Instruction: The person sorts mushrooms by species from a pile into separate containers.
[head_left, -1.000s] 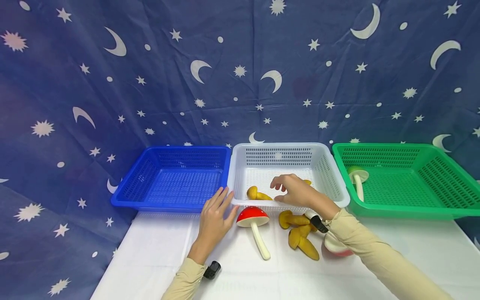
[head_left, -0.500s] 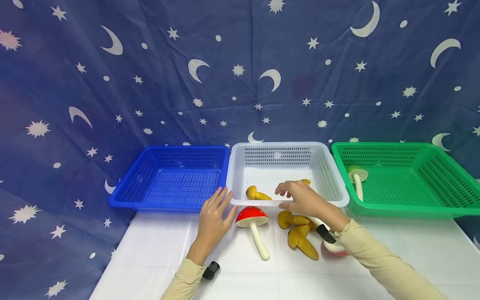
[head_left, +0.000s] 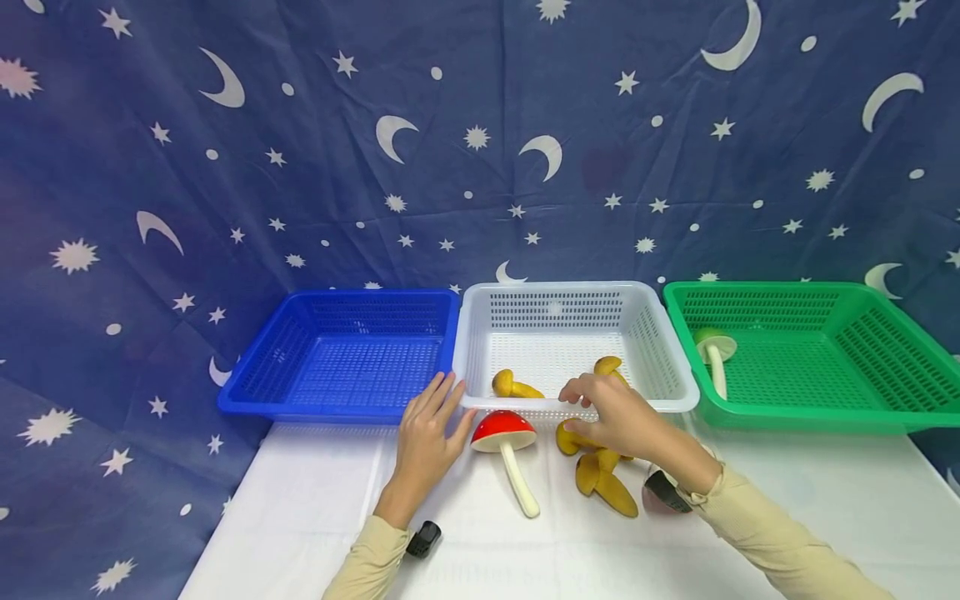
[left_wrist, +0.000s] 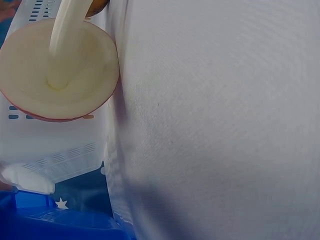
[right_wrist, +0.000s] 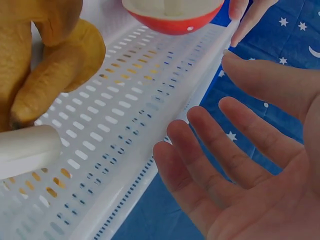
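- Here, in the head view, the right hand (head_left: 617,414) hovers released at frame centre over the yellow mushrooms (head_left: 596,467) on the tabletop (head_left: 315,508), below the white basket (head_left: 675,392). The left hand (head_left: 426,433) lies flat, steadying beside the red mushroom (head_left: 504,431).
- Left wrist view: the red mushroom's pale underside fills the upper left.
- Right wrist view: fingers (right_wrist: 235,165) spread, grasping nothing.
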